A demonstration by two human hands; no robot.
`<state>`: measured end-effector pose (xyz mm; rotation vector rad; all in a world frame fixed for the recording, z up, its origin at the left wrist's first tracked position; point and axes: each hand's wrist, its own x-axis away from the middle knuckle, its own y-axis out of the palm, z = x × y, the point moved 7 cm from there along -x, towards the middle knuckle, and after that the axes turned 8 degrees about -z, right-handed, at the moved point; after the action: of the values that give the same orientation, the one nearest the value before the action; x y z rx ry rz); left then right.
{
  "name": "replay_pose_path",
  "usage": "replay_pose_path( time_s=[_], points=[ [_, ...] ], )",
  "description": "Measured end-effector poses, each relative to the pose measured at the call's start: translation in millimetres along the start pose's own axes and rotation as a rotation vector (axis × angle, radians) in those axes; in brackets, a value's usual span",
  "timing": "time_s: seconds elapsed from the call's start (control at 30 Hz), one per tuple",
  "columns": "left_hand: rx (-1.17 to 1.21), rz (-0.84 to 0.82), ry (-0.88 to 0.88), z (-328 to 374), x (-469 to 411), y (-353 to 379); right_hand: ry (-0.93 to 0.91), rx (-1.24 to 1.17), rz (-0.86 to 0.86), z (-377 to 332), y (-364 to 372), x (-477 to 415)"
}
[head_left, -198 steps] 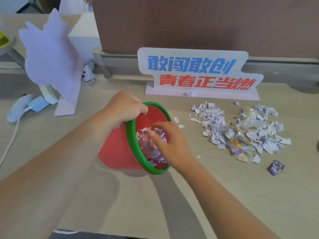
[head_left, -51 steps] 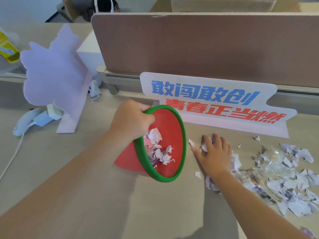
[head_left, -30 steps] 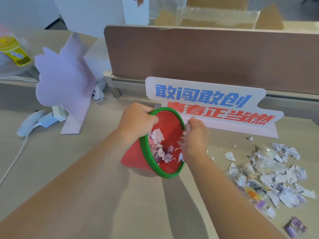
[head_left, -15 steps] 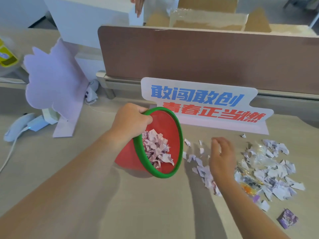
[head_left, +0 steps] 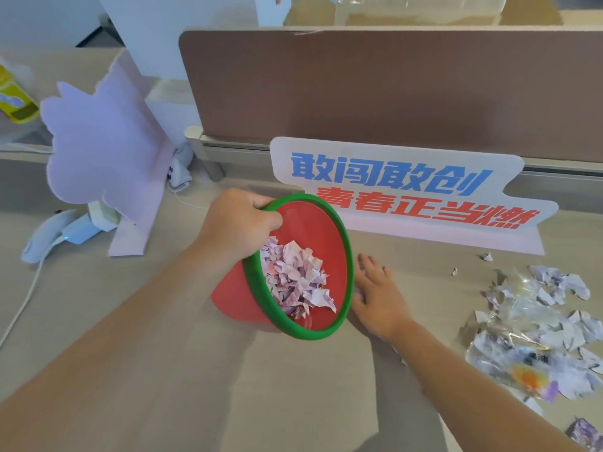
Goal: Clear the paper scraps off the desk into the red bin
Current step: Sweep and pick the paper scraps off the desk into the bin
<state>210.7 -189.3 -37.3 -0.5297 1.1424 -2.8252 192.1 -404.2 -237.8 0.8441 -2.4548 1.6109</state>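
Observation:
The red bin point(head_left: 321, 236) with a green rim lies tilted on the desk, mouth facing right, with torn paper point(head_left: 298, 278) piled inside. My left hand point(head_left: 239, 223) grips its upper rim. My right hand point(head_left: 378, 291) rests flat on the desk just right of the rim, fingers spread, palm down; any scraps beneath it are hidden. A heap of paper scraps point(head_left: 551, 327) mixed with clear plastic wrapping point(head_left: 522, 360) lies on the desk to the right.
A white sign with blue and red characters point(head_left: 404, 194) stands behind the bin, in front of a brown divider point(head_left: 391, 89). A pale purple standing card point(head_left: 107, 151) and a white device with a cable point(head_left: 49, 236) are at the left. A purple wrapper point(head_left: 585, 432) lies at the lower right.
My right hand has moved left across the desk and now lies flat against the bin's rim. The loose scraps that lay between it and the bin are no longer visible.

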Motion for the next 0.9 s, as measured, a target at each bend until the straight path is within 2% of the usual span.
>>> replay_pose_path(
  time_s=[0.1,0.2,0.3,0.37,0.47,0.6,0.7,0.8,0.9],
  points=[
    [0.017,-0.002,0.013,0.1,-0.8,0.3,-0.114,0.069,-0.033,1.4,9.9,19.2],
    [0.029,-0.035,0.004,3.7,-0.5,4.1,-0.118,0.085,-0.089,12.0,15.2,52.6],
    [0.021,-0.054,0.011,8.5,0.3,6.6,-0.111,0.093,-0.021,19.0,9.9,87.9],
    [0.018,-0.051,0.018,9.6,0.3,7.9,-0.005,0.063,0.084,29.7,7.5,107.2],
    [0.015,-0.052,0.017,10.1,0.0,9.5,0.255,-0.03,0.217,37.2,15.2,130.1],
    [0.025,-0.055,0.002,9.7,-1.0,9.9,0.444,-0.096,0.261,26.7,24.5,116.8],
    [0.028,-0.056,-0.005,8.8,-0.2,10.6,0.414,-0.117,0.268,9.1,19.3,88.1],
    [0.042,-0.048,0.001,7.9,2.0,10.2,0.343,0.002,0.242,-1.9,18.0,68.2],
    [0.068,-0.038,0.001,6.3,4.5,8.6,0.196,0.036,0.333,-5.1,12.3,60.7]
  ],
)
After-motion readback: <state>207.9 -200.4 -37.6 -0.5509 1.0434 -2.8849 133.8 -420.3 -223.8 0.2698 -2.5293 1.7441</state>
